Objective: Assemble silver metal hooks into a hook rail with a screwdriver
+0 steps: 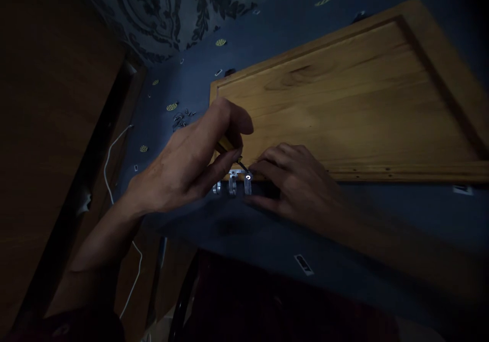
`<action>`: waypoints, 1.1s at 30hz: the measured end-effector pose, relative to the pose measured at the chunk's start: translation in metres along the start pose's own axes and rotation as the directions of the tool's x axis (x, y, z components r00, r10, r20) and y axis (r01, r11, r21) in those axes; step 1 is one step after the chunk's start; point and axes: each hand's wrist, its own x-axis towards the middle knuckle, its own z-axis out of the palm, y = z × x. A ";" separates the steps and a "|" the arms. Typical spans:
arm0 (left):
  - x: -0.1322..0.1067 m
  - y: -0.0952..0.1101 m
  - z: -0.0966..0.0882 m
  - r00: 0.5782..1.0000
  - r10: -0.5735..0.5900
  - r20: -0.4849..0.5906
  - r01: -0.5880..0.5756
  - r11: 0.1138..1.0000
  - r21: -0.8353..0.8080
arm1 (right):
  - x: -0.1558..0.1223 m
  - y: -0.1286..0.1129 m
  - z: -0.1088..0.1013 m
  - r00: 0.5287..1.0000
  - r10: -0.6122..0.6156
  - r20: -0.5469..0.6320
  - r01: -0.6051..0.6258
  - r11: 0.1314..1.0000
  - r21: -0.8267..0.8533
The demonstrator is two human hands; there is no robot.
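Note:
A wooden cabinet door (pixel 344 92) lies flat on a blue-covered table (pixel 267 230). A metal hinge (pixel 233 184) sticks out from the door's near edge at its left corner. My left hand (pixel 191 159) is closed round a small yellow-handled screwdriver (pixel 229 148), whose dark tip meets a screw on the hinge. My right hand (pixel 294 179) rests beside the hinge with its fingers curled, pressing on the door edge and hinge plate.
Loose screws (pixel 181 118) and small yellow discs (pixel 171 107) lie on the blue cover left of the door. A white cable (pixel 110 164) hangs down the left side. A patterned cloth (pixel 164 11) lies at the back. Dark wood furniture stands at the left.

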 end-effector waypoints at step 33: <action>0.009 0.015 0.005 0.998 -0.060 0.030 0.056 0.992 0.111 | -0.002 0.002 0.001 1.000 -0.002 -0.003 0.002 0.999 0.043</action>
